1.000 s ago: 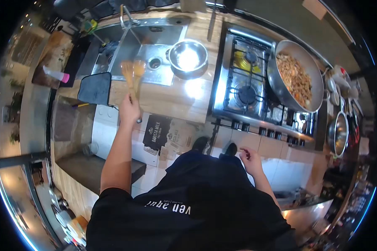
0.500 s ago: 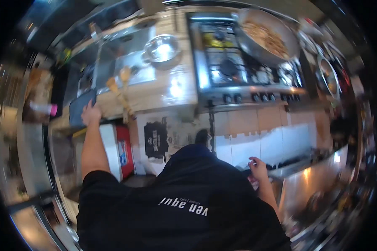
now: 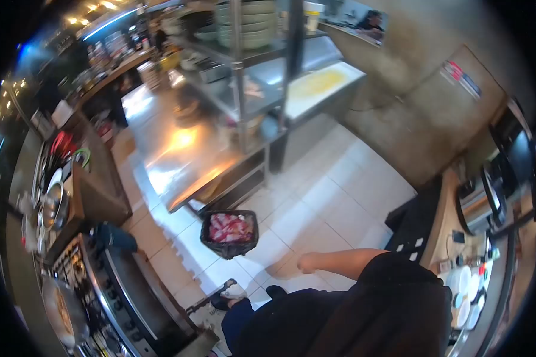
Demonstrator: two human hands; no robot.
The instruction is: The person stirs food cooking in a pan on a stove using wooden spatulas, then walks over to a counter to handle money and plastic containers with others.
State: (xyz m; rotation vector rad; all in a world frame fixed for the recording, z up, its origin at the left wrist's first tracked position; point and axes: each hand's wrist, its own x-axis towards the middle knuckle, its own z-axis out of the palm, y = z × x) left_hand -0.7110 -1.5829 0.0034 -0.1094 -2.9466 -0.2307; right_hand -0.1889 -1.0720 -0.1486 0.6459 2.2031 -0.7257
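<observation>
My right hand (image 3: pixel 307 263) reaches across in front of my body, above the white tiled floor (image 3: pixel 315 238). Its fingers are small and blurred, so their pose is unclear, and I see no object in it. Nearest to it is a bin (image 3: pixel 205 239) with a black liner, standing on the floor to the left and holding pink and red contents. A gap separates the hand from the bin. My left hand is out of view.
A steel worktable (image 3: pixel 155 143) stands ahead, under a shelf with stacked bowls (image 3: pixel 244 30). On the left are a stove (image 3: pixel 104 291) and a large pan (image 3: pixel 77 318) with food. A counter (image 3: pixel 441 229) with several white containers (image 3: pixel 461 282) runs along the right.
The view has swung right, so the stove now lies at the left and the sink is gone. My left hand, earlier at a dark flat item by the counter, has left view. My right arm is extended.
</observation>
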